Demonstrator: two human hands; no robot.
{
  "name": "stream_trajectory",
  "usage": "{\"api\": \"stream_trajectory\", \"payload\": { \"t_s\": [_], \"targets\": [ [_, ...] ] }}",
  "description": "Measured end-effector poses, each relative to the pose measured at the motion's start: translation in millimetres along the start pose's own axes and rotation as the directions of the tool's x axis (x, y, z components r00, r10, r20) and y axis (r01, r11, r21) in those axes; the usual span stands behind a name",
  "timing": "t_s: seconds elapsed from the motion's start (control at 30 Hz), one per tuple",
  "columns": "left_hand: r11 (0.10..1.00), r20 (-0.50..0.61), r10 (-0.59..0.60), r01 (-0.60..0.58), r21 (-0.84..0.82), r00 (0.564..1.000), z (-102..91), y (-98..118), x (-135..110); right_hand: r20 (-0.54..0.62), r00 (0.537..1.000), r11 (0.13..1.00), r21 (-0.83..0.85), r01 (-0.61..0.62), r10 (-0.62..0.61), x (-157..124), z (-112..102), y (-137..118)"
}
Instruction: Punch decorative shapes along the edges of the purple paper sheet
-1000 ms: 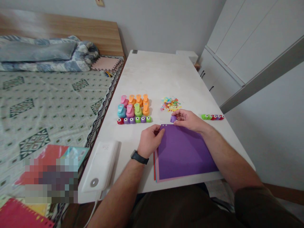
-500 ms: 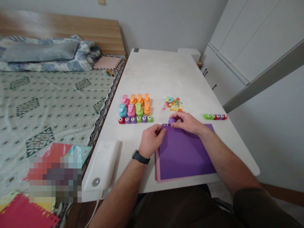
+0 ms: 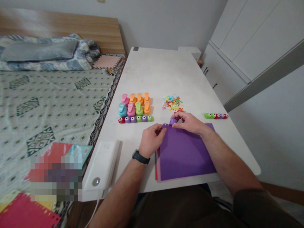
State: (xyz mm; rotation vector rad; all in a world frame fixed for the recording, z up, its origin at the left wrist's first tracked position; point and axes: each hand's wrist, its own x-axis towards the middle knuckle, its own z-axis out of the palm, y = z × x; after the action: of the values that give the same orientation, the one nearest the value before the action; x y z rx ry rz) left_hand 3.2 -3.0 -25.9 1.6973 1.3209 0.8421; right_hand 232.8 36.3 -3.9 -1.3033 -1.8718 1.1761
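A purple sheet of paper [image 3: 187, 152] lies on top of a stack of coloured sheets at the table's near edge. Its far left corner is pinched by my left hand [image 3: 154, 137], thumb on top. Small punched holes show along the far edge beside that thumb. My right hand [image 3: 188, 122] grips a small purple craft punch [image 3: 173, 121] at this far edge, just right of the holes. Beyond the punch lies a pile of colourful paper cut-outs [image 3: 173, 103].
Larger craft punches [image 3: 135, 106] stand in rows on the left, with a row of small punches [image 3: 136, 119] before them. More small punches [image 3: 216, 116] line up at right. A white device [image 3: 102, 164] with a cable sits at the table's left edge, beside a bed [image 3: 57, 95].
The purple punch and my right hand have shifted slightly right along the paper's far edge. My left hand stays at the corner.
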Motion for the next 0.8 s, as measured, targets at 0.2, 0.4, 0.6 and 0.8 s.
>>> {"api": "stream_trajectory", "payload": {
  "t_s": [0.2,0.4,0.6,0.8],
  "targets": [
    [1.000,0.004,-0.004,0.004,0.004,1.000,-0.7,0.6,0.0,-0.004,1.000,1.000,-0.012,0.006,-0.006,0.2,1.0,0.8],
    [1.000,0.009,-0.005,0.005,0.000,1.000,0.0,-0.6,0.4,-0.001,1.000,1.000,0.004,0.011,-0.011,0.4,2.0,0.3],
    [1.000,0.001,0.004,-0.004,0.026,1.000,-0.4,1.4,0.6,-0.006,1.000,0.999,0.034,-0.010,0.010,1.2,4.7,2.7],
    [1.000,0.005,-0.001,0.001,0.019,1.000,0.1,1.9,0.5,-0.022,0.999,0.995,0.091,-0.033,0.035,0.6,5.5,3.8]
  ]
}}
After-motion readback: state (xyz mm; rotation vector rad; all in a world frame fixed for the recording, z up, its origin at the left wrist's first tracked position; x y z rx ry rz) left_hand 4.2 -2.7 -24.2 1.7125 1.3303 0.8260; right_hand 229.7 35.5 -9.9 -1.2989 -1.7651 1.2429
